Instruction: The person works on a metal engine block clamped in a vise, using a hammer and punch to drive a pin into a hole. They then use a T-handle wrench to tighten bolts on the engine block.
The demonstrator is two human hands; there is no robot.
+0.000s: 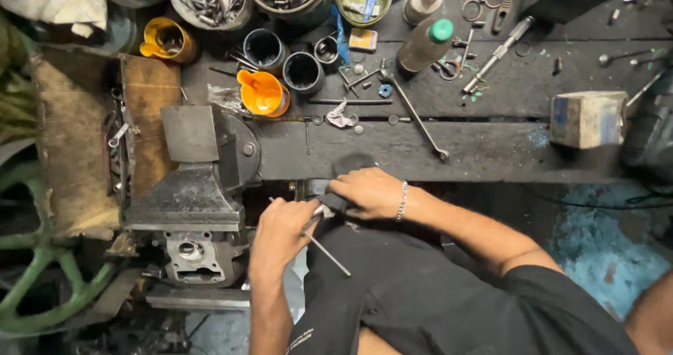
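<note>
Hands meet at the near edge of the dark surface (491, 152), just right of the grey bench vise (193, 180). The left hand (280, 232) is clenched around a thin metal rod (328, 251), whose long axis runs from about ten o'clock to four o'clock, its free end pointing back toward the person's dark shirt. The right hand (371, 190) lies at one o'clock from the left, fingers (341, 183) pressed down on a small dark part (329, 199); the rod's upper end reaches that part.
</note>
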